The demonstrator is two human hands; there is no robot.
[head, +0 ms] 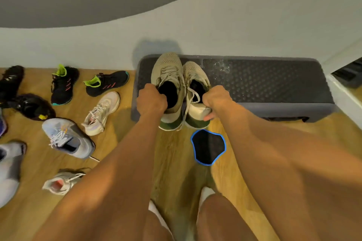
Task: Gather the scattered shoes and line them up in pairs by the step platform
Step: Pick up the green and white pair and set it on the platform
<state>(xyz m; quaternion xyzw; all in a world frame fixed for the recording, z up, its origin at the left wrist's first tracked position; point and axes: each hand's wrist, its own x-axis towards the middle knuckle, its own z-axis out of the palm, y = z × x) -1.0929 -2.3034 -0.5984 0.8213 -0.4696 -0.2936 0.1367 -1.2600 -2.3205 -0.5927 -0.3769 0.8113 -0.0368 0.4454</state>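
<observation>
Gripping one shoe per hand, head view: left hand (151, 101) has its fingers curled into the collar of the left beige knit sneaker (168, 70). The right hand (215, 100) is wrapped round the heel of the right beige knit sneaker (194, 76), one fingertip showing under it. The pair sits side by side, touching, toes toward the wall (254, 25), over the left end of the step platform (264, 84), heels overhanging its front edge. Resting or lifted, cannot tell.

Handling guess: light, soft mesh uppers that squash, stiffer soles and heel counters, loose laces that may snag. Collar or heel is the best hold.

The platform top is dark, studded rubber, likely grippy, with white scuffs. The wood floor (121, 143) is smooth, probably slick. A blue-rimmed black disc (208, 146) lies just in front of the heels.

Left of the platform, unpaired: two black neon-tongue sneakers (64, 84), a white sneaker (101, 113), a grey sneaker (68, 137), more at the frame edge.
</observation>
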